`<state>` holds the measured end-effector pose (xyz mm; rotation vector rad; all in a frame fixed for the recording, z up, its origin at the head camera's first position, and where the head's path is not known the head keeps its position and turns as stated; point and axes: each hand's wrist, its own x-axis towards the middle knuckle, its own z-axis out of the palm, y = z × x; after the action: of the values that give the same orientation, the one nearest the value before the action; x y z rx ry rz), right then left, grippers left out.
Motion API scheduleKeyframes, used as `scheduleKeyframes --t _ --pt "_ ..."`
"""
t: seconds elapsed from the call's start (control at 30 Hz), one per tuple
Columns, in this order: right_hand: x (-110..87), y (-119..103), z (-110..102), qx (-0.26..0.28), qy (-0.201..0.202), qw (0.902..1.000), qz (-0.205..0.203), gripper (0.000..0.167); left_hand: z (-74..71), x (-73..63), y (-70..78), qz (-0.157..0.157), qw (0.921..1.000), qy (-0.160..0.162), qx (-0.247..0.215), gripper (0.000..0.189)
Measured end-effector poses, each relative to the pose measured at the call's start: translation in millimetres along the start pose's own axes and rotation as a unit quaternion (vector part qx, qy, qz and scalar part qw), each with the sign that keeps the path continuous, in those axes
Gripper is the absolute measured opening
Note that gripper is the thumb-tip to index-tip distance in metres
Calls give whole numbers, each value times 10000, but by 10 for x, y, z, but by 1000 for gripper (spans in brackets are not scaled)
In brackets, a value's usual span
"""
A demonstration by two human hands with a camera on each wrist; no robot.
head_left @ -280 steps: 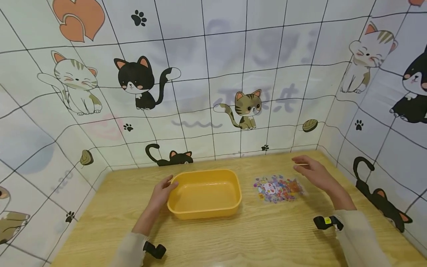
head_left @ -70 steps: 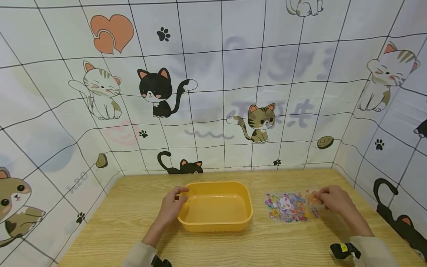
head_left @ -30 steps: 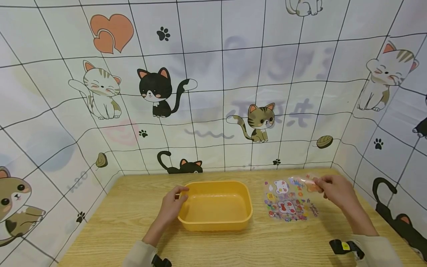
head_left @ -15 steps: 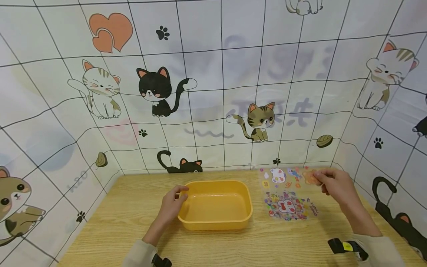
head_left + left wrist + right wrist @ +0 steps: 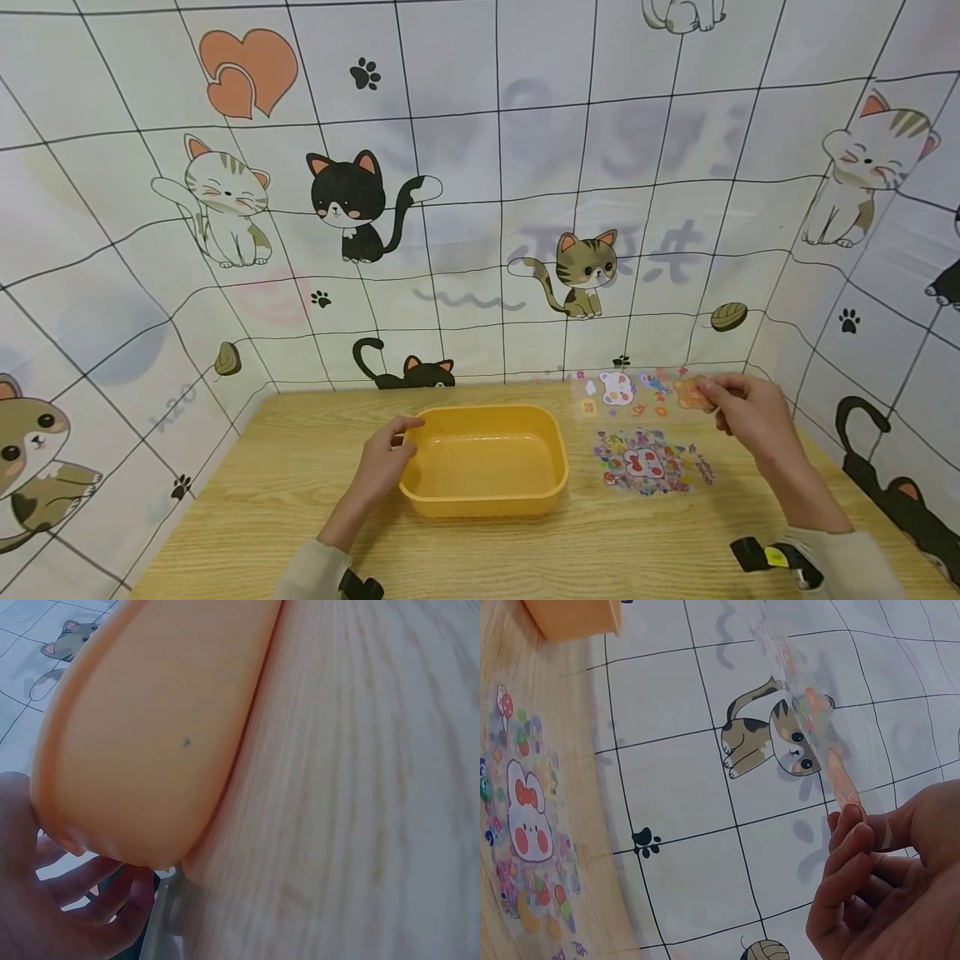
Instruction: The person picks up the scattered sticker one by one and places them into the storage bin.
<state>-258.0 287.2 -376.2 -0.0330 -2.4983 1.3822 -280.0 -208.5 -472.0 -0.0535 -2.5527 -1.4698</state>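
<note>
My right hand (image 5: 753,417) pinches the right end of a clear sticker sheet (image 5: 617,390) between thumb and fingers. The sheet is raised over the back of the table and shows a white bear and an orange shape. In the right wrist view it appears nearly edge-on above the fingertips (image 5: 850,817). A second sticker sheet (image 5: 645,465), with a bunny and many small colourful pictures, lies flat on the wood below it. My left hand (image 5: 384,458) grips the left end of a yellow plastic basin (image 5: 483,507), thumb at the rim and fingers curled against the outer wall (image 5: 150,750).
The basin rests on a wooden table (image 5: 480,558) left of the sticker sheets. A white wall cloth (image 5: 450,192) with cartoon cats encloses the back and both sides. Black wrist cameras (image 5: 776,557) sit on both sleeves.
The right hand first hovered, then pinched the upper sheet, peeled it off the lower one, and lifted it backward and slightly left. The left hand has stayed on the basin.
</note>
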Motion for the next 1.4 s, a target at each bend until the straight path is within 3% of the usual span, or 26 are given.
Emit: scheduleKeyframes --t 0.4,1.4 --pt "-6 -35 35 41 36 10000 -62 44 -6 -1 -4 219 9998 25 3 41" --pt "-36 -174 166 117 0 9996 -273 41 40 -20 13 257 9997 11 -14 40"
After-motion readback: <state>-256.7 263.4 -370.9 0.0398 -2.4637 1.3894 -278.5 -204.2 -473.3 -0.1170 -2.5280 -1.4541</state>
